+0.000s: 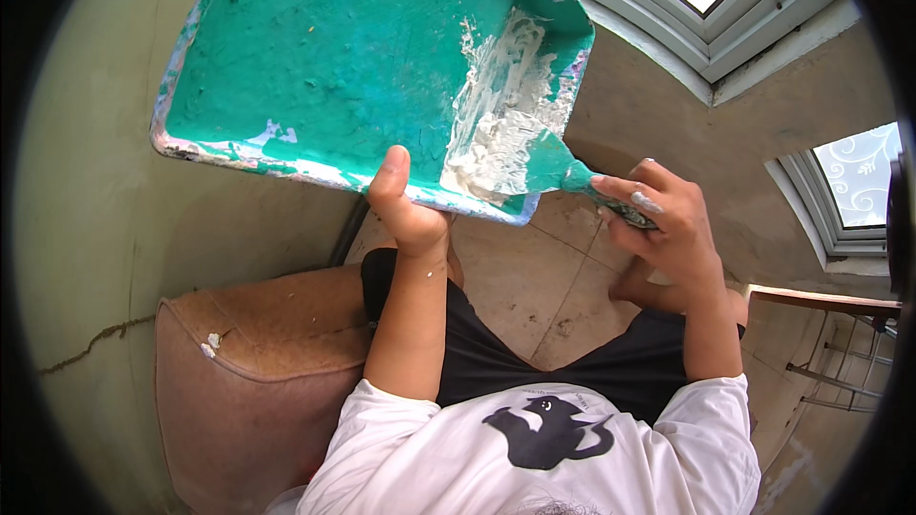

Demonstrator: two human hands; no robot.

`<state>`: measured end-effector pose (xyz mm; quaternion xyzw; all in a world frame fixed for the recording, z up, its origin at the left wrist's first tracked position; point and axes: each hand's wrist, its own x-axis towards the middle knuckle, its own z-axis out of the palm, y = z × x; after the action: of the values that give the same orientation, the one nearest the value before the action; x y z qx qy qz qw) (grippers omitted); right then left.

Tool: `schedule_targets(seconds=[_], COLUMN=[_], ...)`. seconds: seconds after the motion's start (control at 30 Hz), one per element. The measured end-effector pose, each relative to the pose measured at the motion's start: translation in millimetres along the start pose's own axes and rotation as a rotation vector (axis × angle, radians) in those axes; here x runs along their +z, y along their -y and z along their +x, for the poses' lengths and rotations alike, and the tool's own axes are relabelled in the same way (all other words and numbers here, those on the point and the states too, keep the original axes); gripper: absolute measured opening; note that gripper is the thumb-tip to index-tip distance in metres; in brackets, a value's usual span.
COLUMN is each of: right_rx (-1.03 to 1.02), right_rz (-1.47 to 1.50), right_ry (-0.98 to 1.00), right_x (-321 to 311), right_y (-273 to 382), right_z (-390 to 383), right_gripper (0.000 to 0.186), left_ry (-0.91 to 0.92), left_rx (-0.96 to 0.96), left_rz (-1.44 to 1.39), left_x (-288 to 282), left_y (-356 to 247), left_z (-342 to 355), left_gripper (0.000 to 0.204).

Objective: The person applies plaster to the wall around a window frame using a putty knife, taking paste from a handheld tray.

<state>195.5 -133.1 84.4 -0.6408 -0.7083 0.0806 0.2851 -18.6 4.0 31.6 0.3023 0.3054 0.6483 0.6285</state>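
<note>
Green-coated and cut off by the top edge of the view, a shallow tray [315, 57] loomed closest to the camera, its rim smeared white. Its underside could not be seen. The left hand [415, 217] was clamped on the tray's near edge, thumb standing up over the rim; the fingers were hidden beneath, so how they were spread could not be told. Most of the tray lay beyond that grip, reaching to the left and away, with its near right corner to the right of the thumb.

White paste [491, 148] was heaped in that corner and streaked up along the right wall. The front edge of a green putty knife [561, 164] was buried in it, which made the blade's tip hard to make out. The right hand [673, 215] had its fingers closed round the knife's handle, so the blade lay to the left of the grip; part of the handle was covered by the fingers. A white smear marked one finger.

Below, the wearer's white shirt [420, 439] ran off the bottom edge, above it dark shorts [491, 339]. On the brown padded seat [239, 420] at left sat small white lumps [211, 344], perhaps the same paste. At right, a metal rack [840, 377] faded into the dark fisheye rim.
</note>
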Motion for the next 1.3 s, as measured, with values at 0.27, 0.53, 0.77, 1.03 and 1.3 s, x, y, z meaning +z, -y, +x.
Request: schedule_targets(seconds=[0.27, 0.53, 0.77, 1.03, 1.3], right_rx=[-0.002, 0.331, 0.612, 0.696, 0.664], right_rz=[0.278, 0.49, 0.51, 0.208, -0.107], right_ry=[-0.186, -0.272, -0.368, -0.158, -0.083], right_x=[10.4, -20.0, -43.5, -55.4, -53.1], right_y=[-19.8, -46.9, -80.0, -133.4, -161.0], right_z=[-15.6, -36.8, -23.1, 38.1, 102.5], right_gripper=[0.036, 0.026, 0.022, 0.028, 0.041], left_ry=[-0.039, -0.113, -0.143, -0.179, -0.149], left_rx=[0.008, 0.028, 0.031, 0.018, 0.013], left_rz=[-0.07, -0.017, -0.025, -0.05, -0.056], left_x=[15.1, 16.1, 25.6, 29.0, 29.9], left_y=[-0.7, 7.9, 8.6, 8.4, 6.3], left_z=[1.4, -2.9, -5.2, -3.9, -4.4], left_gripper=[0.06, 0.056, 0.056, 0.056, 0.056])
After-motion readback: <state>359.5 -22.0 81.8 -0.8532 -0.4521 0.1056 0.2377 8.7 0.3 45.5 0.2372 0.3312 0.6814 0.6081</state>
